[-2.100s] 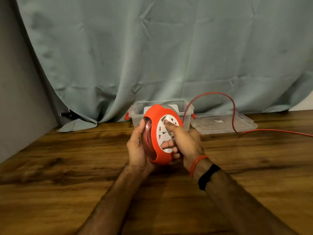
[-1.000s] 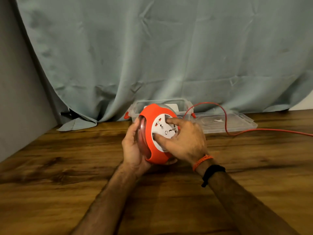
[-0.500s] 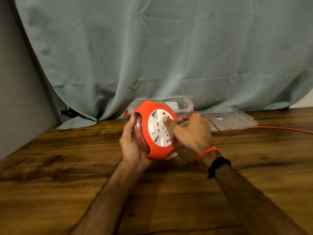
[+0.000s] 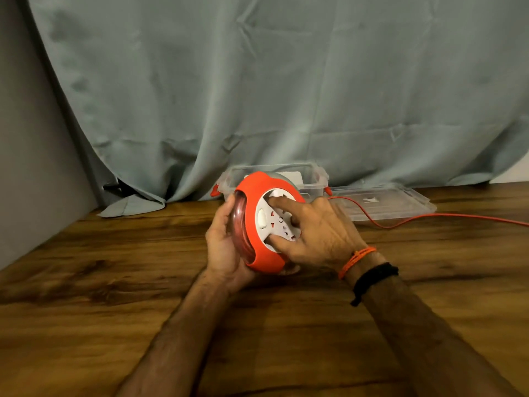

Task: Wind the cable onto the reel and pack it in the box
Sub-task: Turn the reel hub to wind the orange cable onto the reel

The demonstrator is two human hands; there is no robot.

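Looking down at a dark brown wood-grain worktop [image 4: 114,296], I see a pale grey-green curtain [image 4: 286,96] hanging behind it and draping onto its far edge, with a plain grey wall [image 4: 25,167] on the left. I count one round orange plastic cable reel with a white socket face [image 4: 264,224], one thin orange cable [image 4: 429,216], one clear plastic storage box with orange latches [image 4: 310,176], one clear flat lid [image 4: 395,203] lying beside that box on its right, and two hands. My left hand [image 4: 221,247] cups the clear back side of the reel, fingers curled round its lower rim, holding it upright just above the worktop, in front of the box. My right hand [image 4: 317,233] is pressed onto the white face, index finger and thumb spread and curled against its recesses, gripping it. On the right wrist sit an orange thread band [image 4: 356,260] and a black band [image 4: 375,277]. The cable runs from behind my right hand, across the front of the lid, and off the right edge of the view, so its far end is cut off. The reel hides the front of the box, and where the cable enters the reel is covered by my hand. Something white [image 4: 289,176] inside the box is too indistinct to name.
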